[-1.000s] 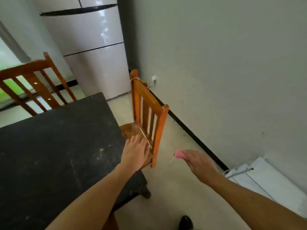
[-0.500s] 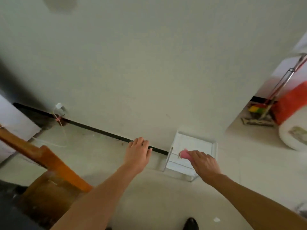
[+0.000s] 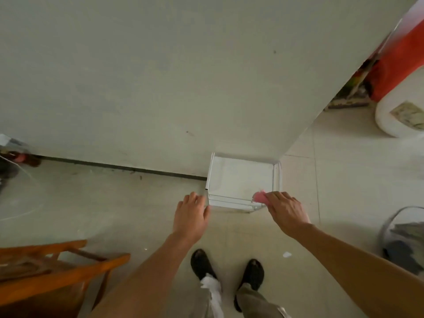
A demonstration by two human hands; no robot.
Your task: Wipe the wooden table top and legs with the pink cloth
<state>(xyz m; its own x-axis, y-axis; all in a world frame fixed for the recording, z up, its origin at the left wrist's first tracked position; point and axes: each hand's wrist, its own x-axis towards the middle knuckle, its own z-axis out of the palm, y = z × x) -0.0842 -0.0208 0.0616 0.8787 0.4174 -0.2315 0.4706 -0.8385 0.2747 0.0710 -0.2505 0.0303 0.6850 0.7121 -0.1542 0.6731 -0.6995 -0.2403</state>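
My right hand [image 3: 285, 210] grips a small pink cloth [image 3: 259, 196], which pokes out past the fingers over the near right corner of a clear plastic box. My left hand [image 3: 191, 215] hangs in the air to the left of that box with its fingers straight and holds nothing. The wooden table is out of view. I am looking down at the floor and my two shoes.
The clear plastic box [image 3: 276, 180] stands on the floor against the wall corner. An orange wooden chair [image 3: 59, 269] is at the lower left. A wire basket [image 3: 399, 239] sits at the right edge. A white roll [image 3: 390, 115] and red object [image 3: 397, 63] lie beyond the corner.
My view has swung right and down, away from the dark table and chair to the floor by the wall. The clear box has come closer. Both hands keep their poses.
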